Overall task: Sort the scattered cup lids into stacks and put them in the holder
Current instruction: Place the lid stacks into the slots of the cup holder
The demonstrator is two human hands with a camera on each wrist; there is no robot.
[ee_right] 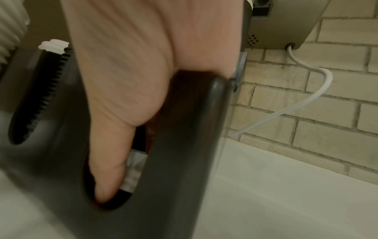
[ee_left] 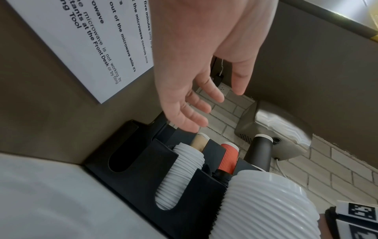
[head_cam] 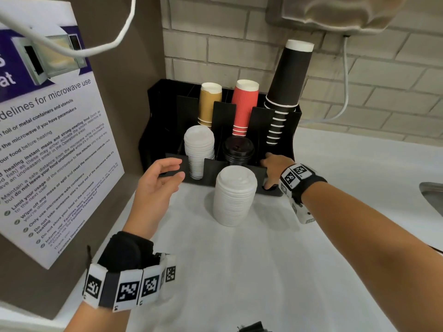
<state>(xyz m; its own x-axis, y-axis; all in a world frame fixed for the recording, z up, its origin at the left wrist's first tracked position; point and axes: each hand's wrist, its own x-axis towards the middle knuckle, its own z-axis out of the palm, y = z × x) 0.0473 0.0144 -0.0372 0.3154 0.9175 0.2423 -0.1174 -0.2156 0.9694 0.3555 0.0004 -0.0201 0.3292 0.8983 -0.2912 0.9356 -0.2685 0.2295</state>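
A black holder (head_cam: 167,130) stands against the tiled wall. Its left front slot holds a stack of white lids (head_cam: 199,149), and the middle front slot holds black lids (head_cam: 237,148). A taller loose stack of white lids (head_cam: 233,195) stands on the counter just in front of the holder. My left hand (head_cam: 163,178) hovers at the holder's left front corner with relaxed fingers and holds nothing. My right hand (head_cam: 271,168) reaches into the right front slot. In the right wrist view its thumb (ee_right: 110,161) lies in the slot's cut-out against something dark, and the fingers are hidden behind the wall (ee_right: 180,145).
Upturned tan cups (head_cam: 208,101), red cups (head_cam: 244,106) and tall black cups (head_cam: 285,92) fill the holder's rear slots. A microwave notice (head_cam: 48,152) covers the panel on the left. A sink edge (head_cam: 431,195) shows at far right, and a wall unit (head_cam: 335,13) hangs above.
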